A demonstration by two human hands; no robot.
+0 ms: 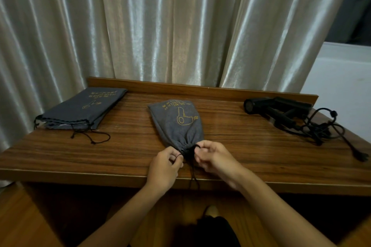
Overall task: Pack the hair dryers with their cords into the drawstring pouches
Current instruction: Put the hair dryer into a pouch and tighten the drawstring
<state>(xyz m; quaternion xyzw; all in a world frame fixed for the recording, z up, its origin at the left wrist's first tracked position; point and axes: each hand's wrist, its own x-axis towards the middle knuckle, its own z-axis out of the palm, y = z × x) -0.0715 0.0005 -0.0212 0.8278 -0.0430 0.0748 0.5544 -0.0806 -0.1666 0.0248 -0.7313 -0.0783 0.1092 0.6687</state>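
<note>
A: Where is your full pouch [177, 124]?

B: It lies in the middle of the table [128, 146], near the front edge; it is fat, and its mouth is bunched tight and points at you; a gold dryer picture is on it.

A: What are your hands doing?

B: Your left hand [163, 166] pinches the black string [193, 174] at the left of the mouth; your right hand [213, 158] pinches the string at the right of the mouth; both hands have bent fingers; the loose string ends hang down over the table edge.

A: What else is on your table?

B: Flat pouches [80, 108] lie in a stack at the far left, with their strings loose in front; I cannot tell how many; black dryers [277, 109] lie at the far right, and their cords [325, 130] are in a messy heap beside them; a plug [361, 155] lies near the right edge; a shiny curtain [160, 26] hangs behind the table.
</note>
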